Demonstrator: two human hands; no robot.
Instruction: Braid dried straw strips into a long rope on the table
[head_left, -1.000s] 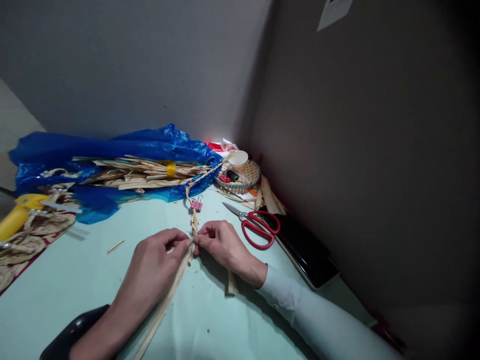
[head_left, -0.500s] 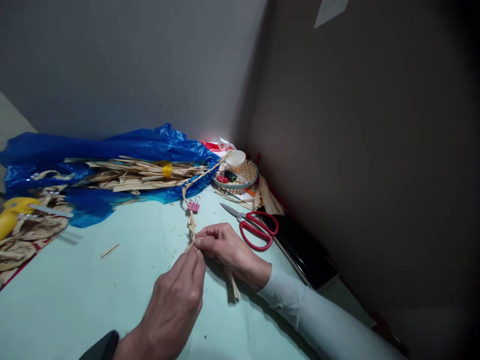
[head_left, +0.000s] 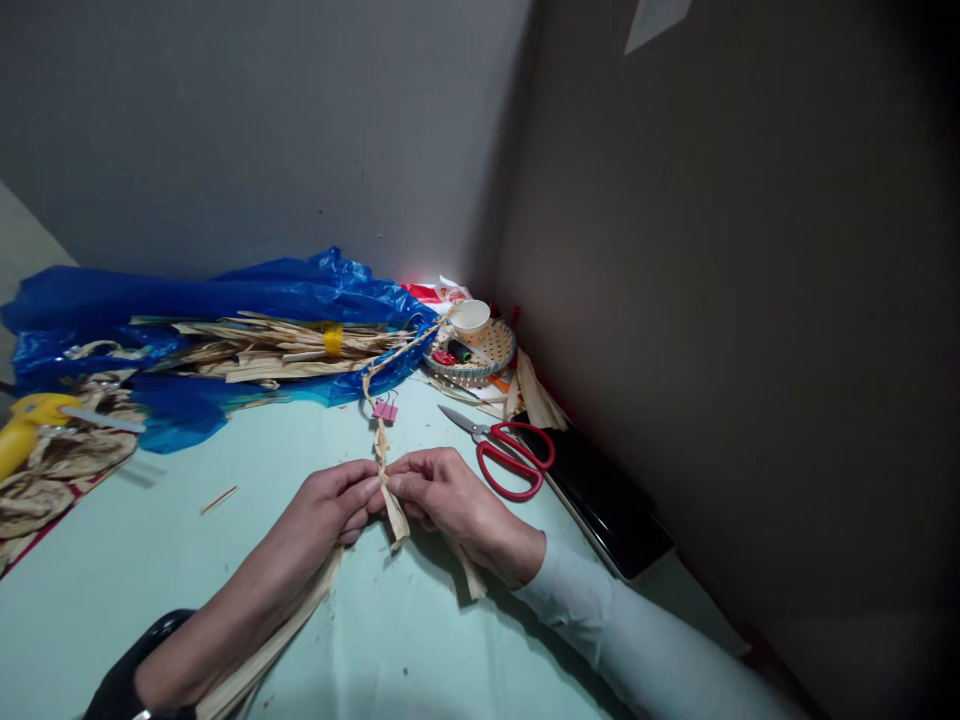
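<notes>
A braid of pale dried leaf strips (head_left: 381, 440) runs down from a pink binder clip (head_left: 385, 411) on the light green table. At the braid's lower end, my left hand (head_left: 335, 500) pinches a strip from the left, and a long strip trails beneath it toward the bottom edge. My right hand (head_left: 450, 505) is closed on the braid from the right, its fingertips close to those of my left hand. Between the hands a short loose strip end (head_left: 396, 518) hangs toward me. Another strip end (head_left: 469, 574) sticks out below my right hand.
Red-handled scissors (head_left: 514, 460) lie right of my hands, beside a black flat device (head_left: 607, 500). Behind are a woven basket (head_left: 480, 365) with a white cup (head_left: 471, 316) and a blue plastic bag (head_left: 187, 300) under bundled dried leaves (head_left: 277, 350). A yellow glue gun (head_left: 34, 425) is at left.
My left hand has moved left and up, turning sideways, and the strip end between my hands and the long strip under my left forearm now show. My right hand has barely moved.
</notes>
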